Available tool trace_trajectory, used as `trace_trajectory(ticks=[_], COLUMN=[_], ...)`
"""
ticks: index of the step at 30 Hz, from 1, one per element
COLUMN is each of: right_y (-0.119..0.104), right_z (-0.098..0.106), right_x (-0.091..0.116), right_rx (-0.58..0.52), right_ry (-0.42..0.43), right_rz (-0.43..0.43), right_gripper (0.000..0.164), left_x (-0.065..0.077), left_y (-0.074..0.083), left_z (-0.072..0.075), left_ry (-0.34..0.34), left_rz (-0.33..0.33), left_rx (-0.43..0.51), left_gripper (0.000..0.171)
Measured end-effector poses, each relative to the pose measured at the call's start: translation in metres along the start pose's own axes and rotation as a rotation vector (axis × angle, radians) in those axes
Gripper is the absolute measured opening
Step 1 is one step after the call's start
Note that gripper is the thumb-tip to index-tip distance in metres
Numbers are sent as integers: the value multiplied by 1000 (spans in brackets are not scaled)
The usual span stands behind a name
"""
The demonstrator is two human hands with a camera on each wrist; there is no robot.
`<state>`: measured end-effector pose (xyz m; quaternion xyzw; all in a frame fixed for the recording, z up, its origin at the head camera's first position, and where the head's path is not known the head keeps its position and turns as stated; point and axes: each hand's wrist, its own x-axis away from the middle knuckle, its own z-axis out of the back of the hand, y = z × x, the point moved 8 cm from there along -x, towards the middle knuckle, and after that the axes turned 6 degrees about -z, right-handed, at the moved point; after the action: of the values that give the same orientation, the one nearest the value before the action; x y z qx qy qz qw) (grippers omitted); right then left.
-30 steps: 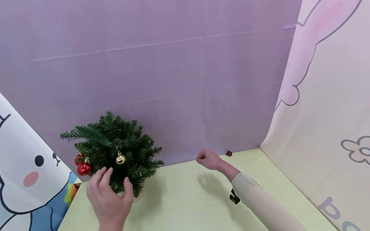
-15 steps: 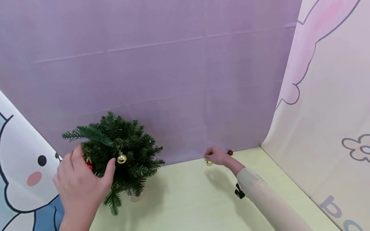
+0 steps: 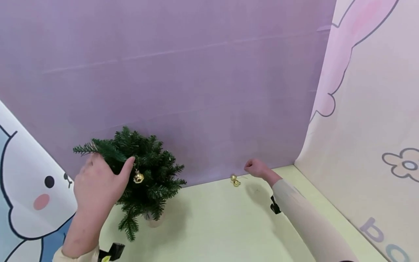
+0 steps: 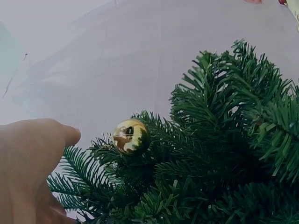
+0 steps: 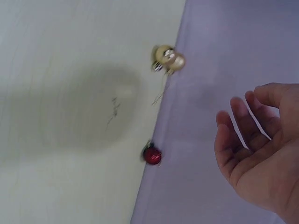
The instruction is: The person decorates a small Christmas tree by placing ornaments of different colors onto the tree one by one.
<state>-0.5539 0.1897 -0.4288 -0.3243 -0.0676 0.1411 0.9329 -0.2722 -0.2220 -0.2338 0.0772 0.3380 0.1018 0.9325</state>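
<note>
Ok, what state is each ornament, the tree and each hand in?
Tree: upright.
Gold ornament: hanging on the tree.
Two more gold ornaments: lying together, unhung.
Red ornament: lying unhung.
Left hand: thumb spread, fingertips hidden.
Right hand: empty, fingers loosely curled.

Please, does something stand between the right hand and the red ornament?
In the right wrist view, nothing visible stands between the right hand and the red ornament; the two gold ornaments lie off to one side.
</note>
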Motion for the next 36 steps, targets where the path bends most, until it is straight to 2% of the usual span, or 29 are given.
trace_trajectory(ticks=[4,6,12,16,21,27,31,36], right_y=[9,15,8,11,8,7,7,5], right_z=[-3,-6,-29,-54,-71,-86,-89,-89], right_x=[-6,-8,-26,-25,-25,-52,-69,-91], right_rx=[137,185,234,249,264,308,333,366], right_ry=[38,52,48,45,71,17,4,31], right_rz=[0,-7,37,52,79,107,109,131], right_gripper=[16,14,16,22,27,32,28,30], left_x=[-3,-3,-7,-4,0,8,9,12], left_y=[-8,-10,-17,-18,-19,-18,-13,-10], left_z=[-9,-13,-4,-12,-15,-12,-11,-15], left_ry=[-134,-176,-100,-93,-45,57,93,121], left_rz=[89,107,115,121,144,234,264,320], left_rx=[41,56,85,119,159,150,164,163], left_gripper=[109,111,101,95,90,78,73,71])
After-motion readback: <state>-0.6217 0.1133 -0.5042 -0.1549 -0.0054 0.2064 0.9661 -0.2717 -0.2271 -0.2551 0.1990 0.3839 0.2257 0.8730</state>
